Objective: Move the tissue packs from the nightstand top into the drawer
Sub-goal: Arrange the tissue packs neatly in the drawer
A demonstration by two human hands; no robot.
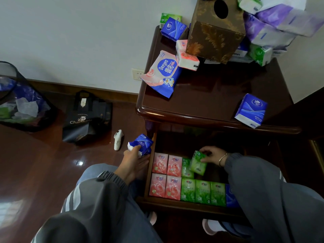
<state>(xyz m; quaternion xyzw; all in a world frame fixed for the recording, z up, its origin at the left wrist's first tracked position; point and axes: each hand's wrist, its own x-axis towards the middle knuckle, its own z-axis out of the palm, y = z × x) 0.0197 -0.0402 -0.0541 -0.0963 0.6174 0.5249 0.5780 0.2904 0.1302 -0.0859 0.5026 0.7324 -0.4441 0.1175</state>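
The dark wooden nightstand (206,95) has its drawer (149,172) pulled open. Pink packs (165,176) and green packs (203,192) lie in rows inside it. My right hand (213,156) pinches a green tissue pack (199,163) just over the drawer's middle. My left hand (135,160) grips a blue tissue pack (142,143) outside the drawer's left wall. On the top lie a blue pack (250,110) near the front right, a large blue-and-pink wipes pack (162,74), a pink pack (187,59) and another blue pack (173,28) at the back.
A brown patterned tissue box (215,30) stands at the back of the nightstand, with purple-and-white bulk packs (277,23) piled behind it. On the floor to the left are a black shopping bag (87,118), a mesh bin (21,102) and a small white object (117,140).
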